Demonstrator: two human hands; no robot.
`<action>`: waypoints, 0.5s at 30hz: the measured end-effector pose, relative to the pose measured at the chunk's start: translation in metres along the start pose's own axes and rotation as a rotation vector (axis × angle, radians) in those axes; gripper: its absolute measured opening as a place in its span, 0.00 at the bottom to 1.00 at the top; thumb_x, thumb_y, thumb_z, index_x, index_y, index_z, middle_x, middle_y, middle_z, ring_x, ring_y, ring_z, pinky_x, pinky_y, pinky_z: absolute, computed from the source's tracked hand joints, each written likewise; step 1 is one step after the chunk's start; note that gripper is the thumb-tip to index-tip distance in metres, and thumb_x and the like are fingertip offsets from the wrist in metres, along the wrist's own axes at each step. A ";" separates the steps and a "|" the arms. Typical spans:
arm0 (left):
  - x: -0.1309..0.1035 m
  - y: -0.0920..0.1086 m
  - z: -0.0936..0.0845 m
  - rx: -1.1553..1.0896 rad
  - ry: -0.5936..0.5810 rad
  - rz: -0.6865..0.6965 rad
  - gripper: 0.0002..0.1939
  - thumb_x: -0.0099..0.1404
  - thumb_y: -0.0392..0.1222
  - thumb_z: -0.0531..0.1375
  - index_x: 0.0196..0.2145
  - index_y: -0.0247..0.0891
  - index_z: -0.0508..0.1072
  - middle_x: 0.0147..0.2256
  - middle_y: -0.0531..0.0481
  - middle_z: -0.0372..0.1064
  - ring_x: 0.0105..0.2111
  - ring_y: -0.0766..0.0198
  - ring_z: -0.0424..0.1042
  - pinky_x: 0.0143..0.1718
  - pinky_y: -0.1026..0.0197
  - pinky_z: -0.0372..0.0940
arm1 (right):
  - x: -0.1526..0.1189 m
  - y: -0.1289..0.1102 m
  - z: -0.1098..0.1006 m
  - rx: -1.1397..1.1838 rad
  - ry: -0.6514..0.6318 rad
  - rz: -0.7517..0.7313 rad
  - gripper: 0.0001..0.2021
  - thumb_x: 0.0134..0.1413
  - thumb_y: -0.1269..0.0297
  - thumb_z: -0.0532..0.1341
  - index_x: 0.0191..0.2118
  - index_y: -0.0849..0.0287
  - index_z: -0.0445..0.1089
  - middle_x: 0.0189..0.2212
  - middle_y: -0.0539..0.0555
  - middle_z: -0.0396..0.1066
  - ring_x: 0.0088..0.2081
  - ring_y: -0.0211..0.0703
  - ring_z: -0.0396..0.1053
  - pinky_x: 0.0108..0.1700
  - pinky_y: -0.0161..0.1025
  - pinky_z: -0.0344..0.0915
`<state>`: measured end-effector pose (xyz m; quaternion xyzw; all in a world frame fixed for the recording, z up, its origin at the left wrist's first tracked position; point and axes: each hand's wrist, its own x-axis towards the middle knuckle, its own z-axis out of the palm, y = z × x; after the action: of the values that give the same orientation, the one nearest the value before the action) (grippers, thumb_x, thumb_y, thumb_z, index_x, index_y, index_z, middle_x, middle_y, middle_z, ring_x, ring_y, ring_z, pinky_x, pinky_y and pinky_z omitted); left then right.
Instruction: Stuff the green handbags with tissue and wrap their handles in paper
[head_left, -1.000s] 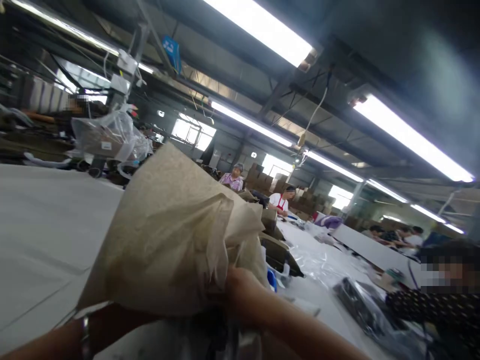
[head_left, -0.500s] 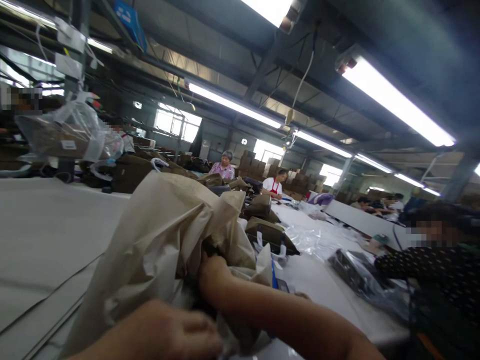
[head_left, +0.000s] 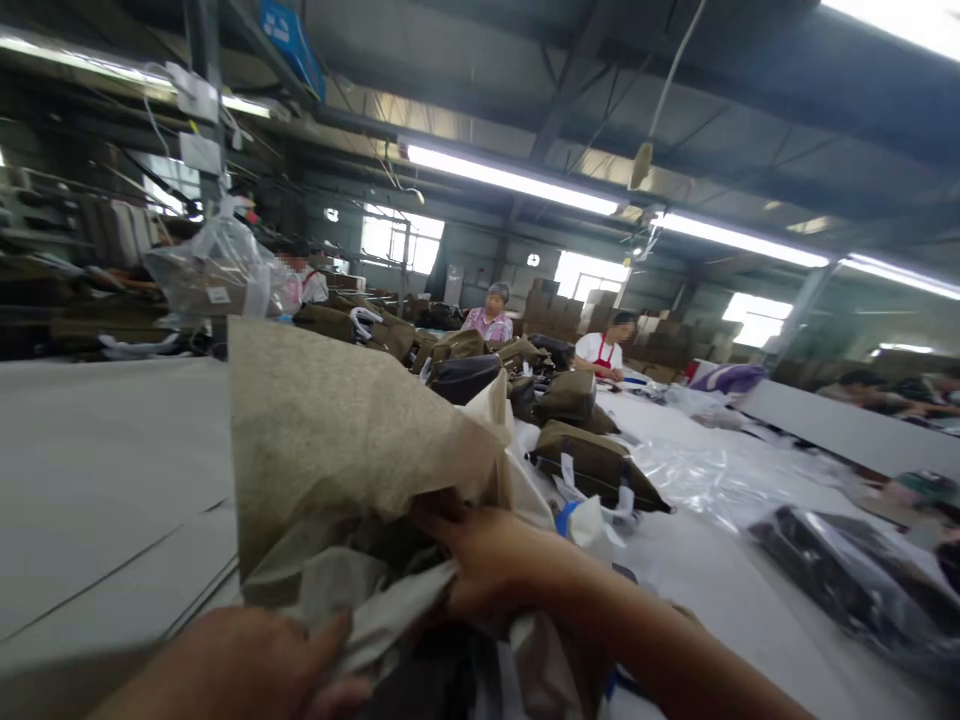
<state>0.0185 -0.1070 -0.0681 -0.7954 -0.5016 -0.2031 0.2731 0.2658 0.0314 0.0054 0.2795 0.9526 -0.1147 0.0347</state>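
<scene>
A big crumpled sheet of tan tissue paper rises in front of me over the white table. My left hand grips its lower grey-white folds at the bottom of the view. From the right, my right hand pinches the paper's inner edge, fingers partly tucked under it. Something dark lies beneath the paper between my hands; I cannot tell what it is.
Olive-brown bags lie piled along the table behind the paper. Clear plastic sheeting and a dark bagged item sit to the right. Two seated people work farther down. A plastic-wrapped box stands at the far left.
The camera has tilted down and swung a little. My left hand has come up onto the paper's lower folds, and my right hand now shows its fingers on the paper's edge.
</scene>
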 end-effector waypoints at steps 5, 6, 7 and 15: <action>0.070 -0.011 -0.036 0.160 0.164 0.150 0.22 0.77 0.36 0.49 0.51 0.38 0.83 0.46 0.45 0.86 0.31 0.55 0.85 0.22 0.55 0.73 | 0.009 0.011 0.009 0.081 -0.038 -0.008 0.57 0.52 0.43 0.77 0.81 0.54 0.53 0.75 0.72 0.59 0.68 0.76 0.69 0.68 0.63 0.70; 0.089 -0.017 -0.037 0.190 0.166 0.216 0.24 0.77 0.34 0.50 0.62 0.37 0.78 0.59 0.42 0.81 0.48 0.52 0.86 0.40 0.54 0.80 | 0.010 0.010 0.012 0.069 -0.014 -0.014 0.57 0.51 0.42 0.78 0.80 0.55 0.54 0.75 0.73 0.59 0.68 0.77 0.69 0.67 0.64 0.70; 0.105 -0.022 -0.034 0.207 0.180 0.279 0.26 0.77 0.36 0.53 0.69 0.39 0.72 0.68 0.41 0.73 0.61 0.48 0.79 0.56 0.47 0.78 | 0.011 0.008 0.014 0.049 0.009 -0.029 0.57 0.51 0.42 0.78 0.80 0.55 0.55 0.74 0.73 0.60 0.67 0.77 0.70 0.67 0.64 0.71; 0.114 -0.043 0.033 0.198 0.143 0.250 0.40 0.78 0.32 0.54 0.81 0.48 0.46 0.75 0.35 0.59 0.66 0.44 0.74 0.65 0.43 0.70 | -0.014 0.008 0.029 -0.375 0.354 -0.206 0.28 0.62 0.61 0.69 0.65 0.67 0.71 0.68 0.70 0.69 0.60 0.65 0.74 0.63 0.60 0.75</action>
<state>0.0280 0.0075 -0.0159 -0.8043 -0.3955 -0.1732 0.4083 0.2814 0.0238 -0.0221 0.1853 0.9719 0.1112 -0.0931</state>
